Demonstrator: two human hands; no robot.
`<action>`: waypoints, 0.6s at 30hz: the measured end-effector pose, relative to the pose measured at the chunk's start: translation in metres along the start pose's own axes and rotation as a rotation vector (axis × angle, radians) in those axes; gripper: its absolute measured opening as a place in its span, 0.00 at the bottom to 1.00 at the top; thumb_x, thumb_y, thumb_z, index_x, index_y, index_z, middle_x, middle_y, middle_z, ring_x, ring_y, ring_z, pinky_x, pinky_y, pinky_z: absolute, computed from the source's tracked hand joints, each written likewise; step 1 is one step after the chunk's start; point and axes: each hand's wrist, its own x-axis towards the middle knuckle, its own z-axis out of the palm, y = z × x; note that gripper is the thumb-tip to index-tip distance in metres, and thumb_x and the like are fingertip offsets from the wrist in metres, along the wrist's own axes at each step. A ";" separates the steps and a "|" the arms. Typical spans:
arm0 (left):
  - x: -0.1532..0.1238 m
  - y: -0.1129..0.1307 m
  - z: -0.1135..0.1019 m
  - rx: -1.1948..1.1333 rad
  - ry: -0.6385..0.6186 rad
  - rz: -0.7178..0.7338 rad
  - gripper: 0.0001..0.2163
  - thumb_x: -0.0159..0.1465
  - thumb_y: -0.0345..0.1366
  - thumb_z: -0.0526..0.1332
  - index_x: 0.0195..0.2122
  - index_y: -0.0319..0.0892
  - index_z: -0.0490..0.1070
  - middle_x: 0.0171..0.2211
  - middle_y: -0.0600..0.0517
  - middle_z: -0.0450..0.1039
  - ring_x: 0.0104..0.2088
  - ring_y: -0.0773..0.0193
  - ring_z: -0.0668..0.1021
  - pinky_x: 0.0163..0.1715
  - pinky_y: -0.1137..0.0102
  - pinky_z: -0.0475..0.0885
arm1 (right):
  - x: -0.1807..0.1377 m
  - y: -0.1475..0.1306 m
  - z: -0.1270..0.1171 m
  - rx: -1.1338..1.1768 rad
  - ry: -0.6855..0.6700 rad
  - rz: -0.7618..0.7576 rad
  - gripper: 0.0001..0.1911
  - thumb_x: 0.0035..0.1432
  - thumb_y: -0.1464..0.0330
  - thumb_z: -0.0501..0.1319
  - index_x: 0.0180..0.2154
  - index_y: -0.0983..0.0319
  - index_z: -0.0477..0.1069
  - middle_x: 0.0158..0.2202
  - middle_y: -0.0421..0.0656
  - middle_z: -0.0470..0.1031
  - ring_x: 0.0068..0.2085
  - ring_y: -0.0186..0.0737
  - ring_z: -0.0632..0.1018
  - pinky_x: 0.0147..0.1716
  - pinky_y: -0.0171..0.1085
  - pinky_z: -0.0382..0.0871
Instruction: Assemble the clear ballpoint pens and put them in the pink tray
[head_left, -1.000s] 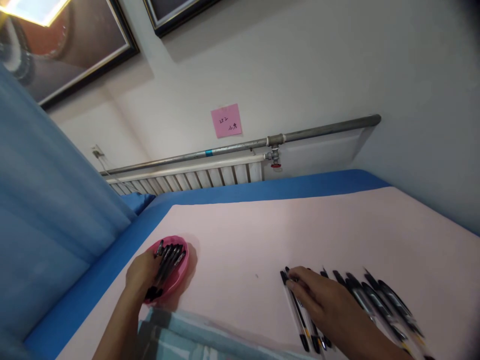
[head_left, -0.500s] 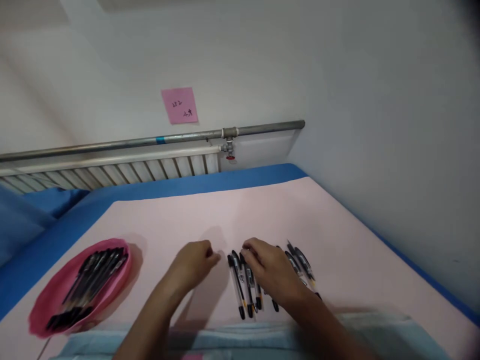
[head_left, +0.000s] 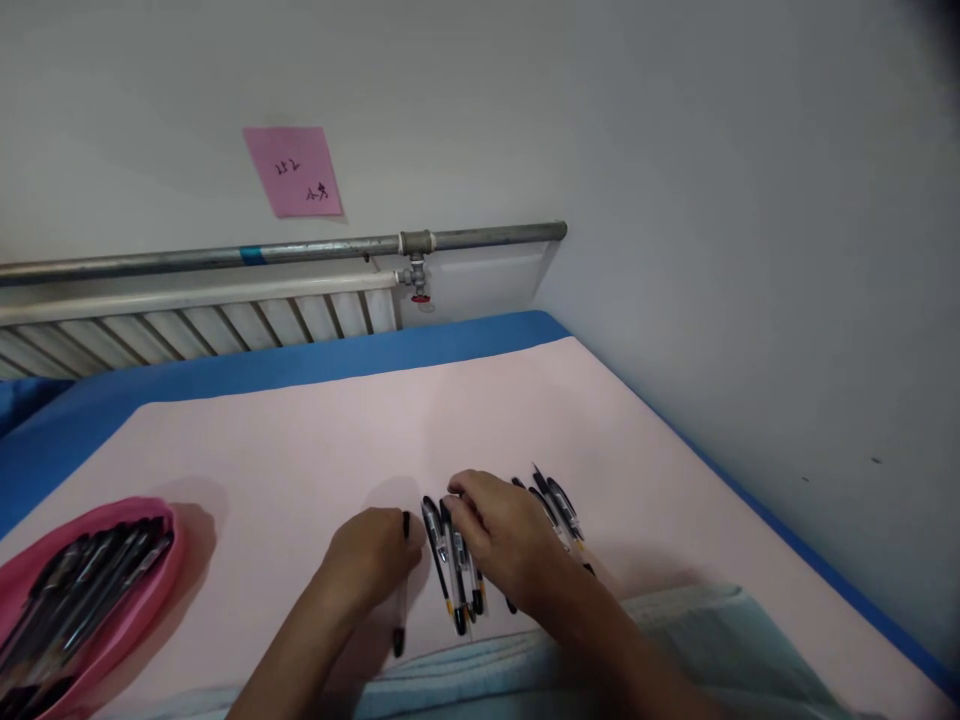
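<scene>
My left hand (head_left: 375, 555) is closed on a single pen (head_left: 399, 640), a clear-barrelled one with black ends, held upright just over the pink sheet. To its right lies a loose group of black-capped pens (head_left: 454, 570), side by side and partly overlapping. My right hand (head_left: 504, 535) is closed in a pinch at the upper ends of this group, thumb and forefinger on a pen cap; the palm hides part of the group. Beyond the right hand lie several more pens (head_left: 559, 505), partly covered by the wrist.
A pink basket (head_left: 176, 545) with many black pens stands at the left, cut off by the frame. The pink sheet (head_left: 300, 440) covers a blue surface (head_left: 315, 368). Behind are a radiator (head_left: 247, 320), a metal pipe (head_left: 330, 248) and a pink note (head_left: 294, 172). Light blue cloth (head_left: 480, 668) lies in front.
My left hand, earlier apart from the pens, now grips one taken from the group's left side. The view has turned right, so the basket sits further left.
</scene>
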 end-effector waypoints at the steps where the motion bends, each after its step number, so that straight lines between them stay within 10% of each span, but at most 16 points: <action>1: 0.001 -0.003 0.000 -0.023 0.007 -0.018 0.09 0.50 0.36 0.54 0.14 0.43 0.62 0.19 0.45 0.71 0.24 0.57 0.73 0.25 0.67 0.61 | 0.000 0.000 0.000 0.010 -0.009 0.010 0.08 0.60 0.69 0.49 0.33 0.62 0.66 0.30 0.41 0.71 0.29 0.32 0.69 0.28 0.31 0.55; 10: -0.010 0.003 -0.012 -1.199 -0.102 0.001 0.11 0.53 0.43 0.59 0.22 0.40 0.64 0.17 0.54 0.67 0.18 0.69 0.69 0.20 0.73 0.64 | -0.005 -0.014 0.017 0.592 -0.240 0.098 0.06 0.57 0.67 0.53 0.33 0.62 0.66 0.23 0.36 0.68 0.24 0.28 0.66 0.21 0.27 0.55; 18: -0.013 0.001 0.001 -0.811 -0.306 -0.046 0.08 0.50 0.39 0.60 0.21 0.42 0.61 0.14 0.58 0.62 0.14 0.69 0.66 0.15 0.75 0.59 | 0.001 0.003 0.010 0.405 -0.053 0.204 0.05 0.55 0.68 0.54 0.30 0.62 0.65 0.21 0.35 0.66 0.23 0.29 0.65 0.21 0.28 0.53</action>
